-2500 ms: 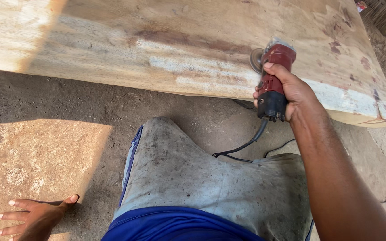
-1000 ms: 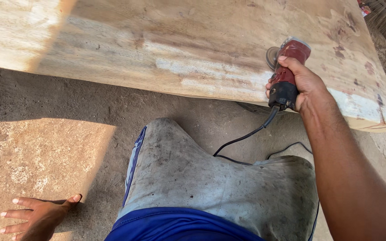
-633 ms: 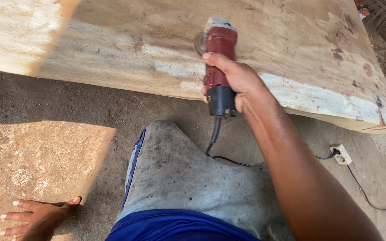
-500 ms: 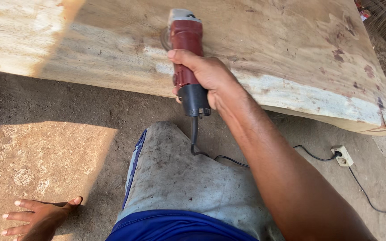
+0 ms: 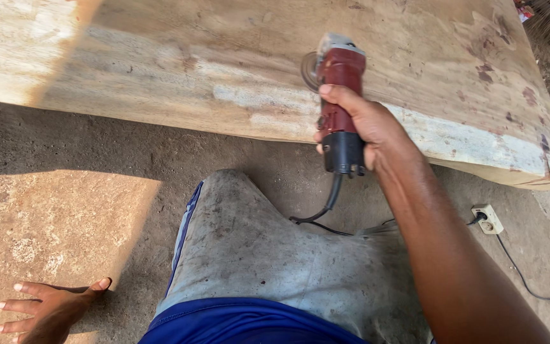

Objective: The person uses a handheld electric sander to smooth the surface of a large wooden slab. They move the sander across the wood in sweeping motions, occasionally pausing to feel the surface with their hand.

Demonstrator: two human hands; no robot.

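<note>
My right hand [image 5: 367,124] grips a red and black angle grinder [image 5: 338,95] by its body. The grinder's disc rests against the near sloping face of a large pale wooden slab [image 5: 160,70]. A black cord [image 5: 323,210] runs from the grinder's tail down past my knee. My left hand [image 5: 42,309] lies flat on the dirt floor at the lower left, fingers spread, holding nothing. My bent leg in dusty grey trousers [image 5: 268,248] fills the lower middle.
A white socket block [image 5: 490,218] with a plugged-in black cable [image 5: 536,280] lies on the dirt floor at the right, below the slab's edge. A sunlit patch of floor [image 5: 52,223] lies to the left.
My right hand has swept the grinder along the slab's face: from the right far over to the left, then back to the right to the middle. My left hand has stayed on the floor.
</note>
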